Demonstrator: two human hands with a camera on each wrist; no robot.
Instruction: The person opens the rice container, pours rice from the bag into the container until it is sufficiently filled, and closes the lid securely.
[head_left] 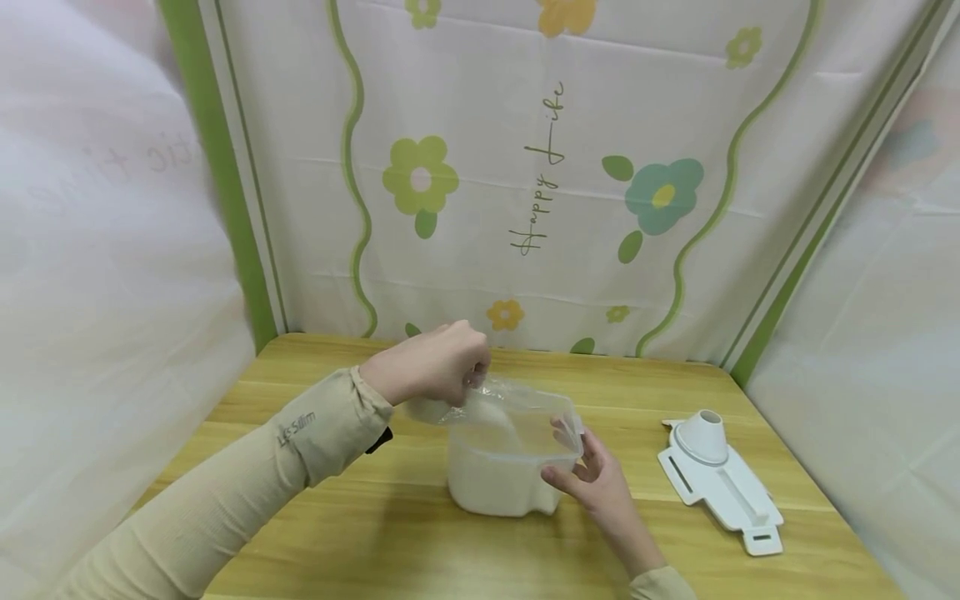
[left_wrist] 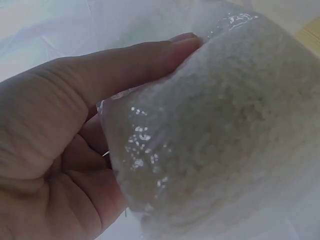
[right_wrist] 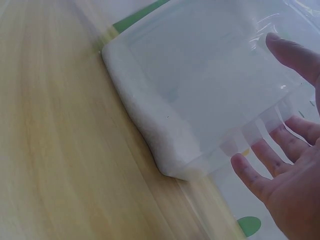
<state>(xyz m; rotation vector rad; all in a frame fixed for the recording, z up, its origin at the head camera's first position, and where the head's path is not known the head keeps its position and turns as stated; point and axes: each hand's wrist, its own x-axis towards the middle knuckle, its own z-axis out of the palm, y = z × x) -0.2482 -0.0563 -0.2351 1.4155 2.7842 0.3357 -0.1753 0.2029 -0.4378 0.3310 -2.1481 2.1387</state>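
My left hand [head_left: 435,360] grips a clear plastic bag of rice [left_wrist: 220,120] above a translucent white plastic container [head_left: 487,485]. In the left wrist view the thumb presses the film while the fingers lie behind the bag. The bag tilts over the container's opening, and its mouth is hard to make out. Rice [right_wrist: 145,115] covers the container's bottom in the right wrist view. At the container's right side, my right hand [head_left: 596,483] holds the wall near the rim, thumb on one face and fingers spread along another.
On the wooden table [head_left: 337,533], to the right of the container, lies a white plastic panel [head_left: 731,492] with a cone-shaped spout [head_left: 703,433] and slots. Printed fabric curtains [head_left: 480,275] enclose the back and both sides.
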